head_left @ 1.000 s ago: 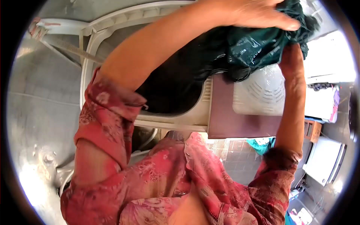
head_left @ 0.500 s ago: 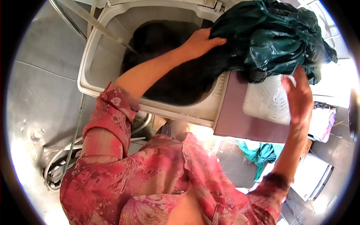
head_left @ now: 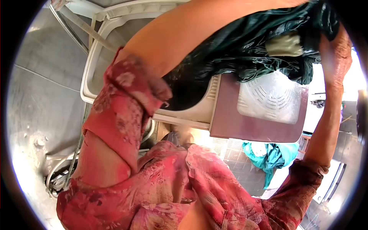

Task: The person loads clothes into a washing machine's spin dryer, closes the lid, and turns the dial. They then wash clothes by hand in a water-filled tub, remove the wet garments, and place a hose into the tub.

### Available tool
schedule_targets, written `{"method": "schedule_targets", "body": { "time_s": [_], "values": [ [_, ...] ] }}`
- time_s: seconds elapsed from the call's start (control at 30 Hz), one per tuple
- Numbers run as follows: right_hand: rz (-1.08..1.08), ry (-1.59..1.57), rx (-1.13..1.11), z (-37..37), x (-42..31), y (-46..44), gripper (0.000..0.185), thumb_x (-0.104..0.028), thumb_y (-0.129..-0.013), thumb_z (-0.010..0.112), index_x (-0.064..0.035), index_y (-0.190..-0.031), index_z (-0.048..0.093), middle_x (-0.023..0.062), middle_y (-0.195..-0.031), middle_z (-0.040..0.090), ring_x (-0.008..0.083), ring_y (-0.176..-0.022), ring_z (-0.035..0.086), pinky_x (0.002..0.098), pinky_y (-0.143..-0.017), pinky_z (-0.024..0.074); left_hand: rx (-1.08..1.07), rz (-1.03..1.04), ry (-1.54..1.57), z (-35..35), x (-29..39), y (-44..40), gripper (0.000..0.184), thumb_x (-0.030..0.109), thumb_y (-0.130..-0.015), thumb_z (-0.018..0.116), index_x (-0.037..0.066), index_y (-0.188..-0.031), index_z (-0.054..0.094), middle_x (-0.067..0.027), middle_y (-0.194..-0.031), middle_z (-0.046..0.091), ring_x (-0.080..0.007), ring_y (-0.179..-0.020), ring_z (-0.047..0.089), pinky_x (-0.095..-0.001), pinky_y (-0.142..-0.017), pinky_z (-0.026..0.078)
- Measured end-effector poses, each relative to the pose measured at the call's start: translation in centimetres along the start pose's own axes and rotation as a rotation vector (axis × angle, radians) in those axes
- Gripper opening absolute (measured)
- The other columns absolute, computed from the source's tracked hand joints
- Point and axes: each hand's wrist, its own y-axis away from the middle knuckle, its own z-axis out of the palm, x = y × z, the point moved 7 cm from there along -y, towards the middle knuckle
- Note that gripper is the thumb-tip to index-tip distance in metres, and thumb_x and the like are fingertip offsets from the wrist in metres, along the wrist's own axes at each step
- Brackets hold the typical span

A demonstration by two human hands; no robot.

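Note:
A wet, shiny dark green garment [head_left: 245, 42] hangs in folds from the open tub of a washing machine [head_left: 89, 86] across to the lid on its right. A khaki patch [head_left: 284, 44] shows among the folds. My right hand [head_left: 339, 51] is closed on the garment's right end, with cloth covering part of the fingers. Reaching across the tub, my left arm ends at the top edge, where my left hand [head_left: 297, 2] is against the cloth. Its fingers are out of sight, so their grip does not show.
The maroon lid [head_left: 226, 119] with a clear ribbed window [head_left: 274, 97] adjoins the tub. A pale hose [head_left: 86, 28] slants over the tub's left corner. Below the lid lies teal cloth [head_left: 270, 157]. A metal wall [head_left: 42, 84] stands at the left.
Both hands have moved up and to the right, the left hand much farther. The garment is more stretched out, its khaki patch now shows, and more of the lid is uncovered.

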Motion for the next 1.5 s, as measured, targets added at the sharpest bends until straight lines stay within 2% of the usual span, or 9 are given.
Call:
{"method": "schedule_targets", "body": {
  "time_s": [0.17, 0.33, 0.47, 0.7, 0.77, 0.83, 0.9, 1.0, 1.5],
  "values": [
    [0.061, 0.01, -0.434, 10.7, 9.3, 7.6, 0.061, 0.0, -0.082, 0.051, -0.0352, -0.131, 0.041, 0.0037, -0.119, 0.051, 0.0338, -0.099, 0.058, 0.0445, -0.082, 0.0457, -0.705, -0.297, -0.404, 8.3, -12.2, 2.8, 0.074, 0.04, -0.089, 0.047, -0.01, -0.137, 0.021, -0.0338, -0.137, 0.032, -0.0373, -0.133, 0.029, -0.0404, -0.109, 0.027],
    [0.008, -0.026, -0.738, 13.6, 10.7, 10.9, 0.055, -0.001, -0.085, 0.044, -0.0296, -0.132, 0.043, 0.0058, -0.11, 0.055, 0.0344, -0.098, 0.059, 0.0445, -0.077, 0.0463, -0.274, 0.124, -0.427, -1.4, -3.6, 9.7, 0.021, 0.007, -0.085, 0.054, -0.001, -0.105, 0.052, -0.0159, -0.099, 0.057, -0.0285, -0.098, 0.056, -0.0347, -0.086, 0.045],
    [-0.057, -0.079, -0.691, 14.4, 11.1, 11.5, 0.055, -0.001, -0.084, 0.045, -0.0281, -0.132, 0.044, 0.0063, -0.113, 0.055, 0.0336, -0.102, 0.058, 0.0433, -0.08, 0.046, -0.714, -0.587, -0.372, -6.0, -5.7, 23.9, 0.037, 0.021, -0.08, 0.063, 0.01, -0.115, 0.057, -0.0145, -0.112, 0.058, -0.0288, -0.1, 0.058, -0.0373, -0.084, 0.046],
    [-0.25, -0.37, -0.625, 15.0, 12.2, 10.3, 0.06, -0.002, -0.082, 0.056, -0.0198, -0.137, 0.04, 0.0124, -0.116, 0.058, 0.0325, -0.102, 0.058, 0.0406, -0.088, 0.0453, -0.773, -0.653, -0.18, -4.9, -5.5, 27.9, 0.071, 0.013, -0.078, 0.065, 0.014, -0.141, 0.03, -0.0161, -0.129, 0.048, -0.0354, -0.111, 0.052, -0.0392, -0.098, 0.04],
    [0.032, -0.019, -0.626, 13.8, 14.9, 9.4, 0.056, -0.004, -0.085, 0.055, -0.0159, -0.137, 0.039, 0.0157, -0.115, 0.059, 0.032, -0.103, 0.058, 0.0397, -0.092, 0.0442, -0.909, -0.662, -0.353, -5.0, -5.3, 28.9, 0.071, 0.013, -0.078, 0.066, 0.015, -0.14, 0.031, -0.0156, -0.124, 0.05, -0.0359, -0.104, 0.054, -0.0413, -0.092, 0.044],
    [-0.285, 0.112, -0.42, 6.2, 5.4, 5.8, 0.053, -0.003, -0.084, 0.053, -0.0148, -0.135, 0.042, 0.0164, -0.118, 0.057, 0.0318, -0.107, 0.056, 0.0411, -0.088, 0.0473, -0.805, -0.618, -0.418, -5.3, -4.5, 28.9, 0.066, 0.017, -0.076, 0.069, 0.014, -0.134, 0.038, -0.0125, -0.11, 0.055, -0.0318, -0.093, 0.058, -0.0407, -0.079, 0.048],
    [-0.372, -0.526, -0.372, 1.1, -7.3, 5.0, 0.046, -0.001, -0.084, 0.052, -0.0121, -0.129, 0.048, 0.0153, -0.117, 0.058, 0.029, -0.108, 0.056, 0.0382, -0.089, 0.0474, -0.836, -0.464, -0.588, -4.7, -3.8, 28.3, 0.058, 0.019, -0.076, 0.07, 0.013, -0.127, 0.044, -0.0086, -0.094, 0.057, -0.0283, -0.082, 0.061, -0.0383, -0.067, 0.05],
    [-0.423, -0.6, -0.821, 2.8, -17.5, 10.4, 0.027, -0.006, -0.08, 0.059, -0.0077, -0.107, 0.063, 0.0112, -0.108, 0.061, 0.0265, -0.099, 0.058, 0.0366, -0.081, 0.0501, -0.777, -0.304, -0.599, -5.0, -3.2, 28.0, 0.052, 0.021, -0.075, 0.069, 0.012, -0.121, 0.048, -0.0066, -0.085, 0.057, -0.0269, -0.074, 0.061, -0.0367, -0.06, 0.049],
    [-0.467, -0.828, -1.166, 4.3, -22.3, 13.3, 0.02, -0.023, -0.079, 0.065, -0.0065, -0.071, 0.058, 0.0078, -0.069, 0.056, 0.0266, -0.064, 0.055, 0.0387, -0.054, 0.0428, -0.757, -0.079, -0.634, -8.1, 3.4, 29.0, 0.018, 0.013, -0.076, 0.056, 0.01, -0.093, 0.052, -0.0042, -0.075, 0.057, -0.0199, -0.053, 0.059, -0.029, -0.046, 0.048]
  ]
}}
